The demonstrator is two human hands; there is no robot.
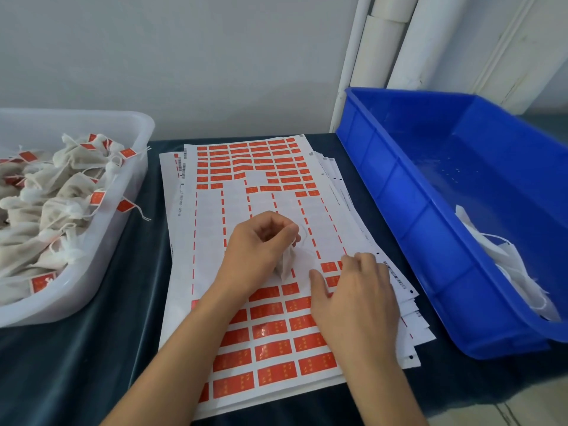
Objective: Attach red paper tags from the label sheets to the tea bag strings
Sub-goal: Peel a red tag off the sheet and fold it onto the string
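Note:
A stack of label sheets (276, 192) lies in the middle of the dark table, with rows of red tags (270, 330) at the near end and the far end and an emptied band between. My left hand (261, 244) grips a small white tea bag (285, 262) over the emptied band, and its thin string (304, 238) loops out to the right. My right hand (353, 290) lies flat on the sheet, fingertips at a red tag (329, 267) by the right edge.
A clear plastic tub (101, 241) on the left holds several tea bags with red tags. A blue plastic bin (430, 229) on the right holds a few untagged white tea bags (504, 256). White pipes (387, 41) stand against the wall behind.

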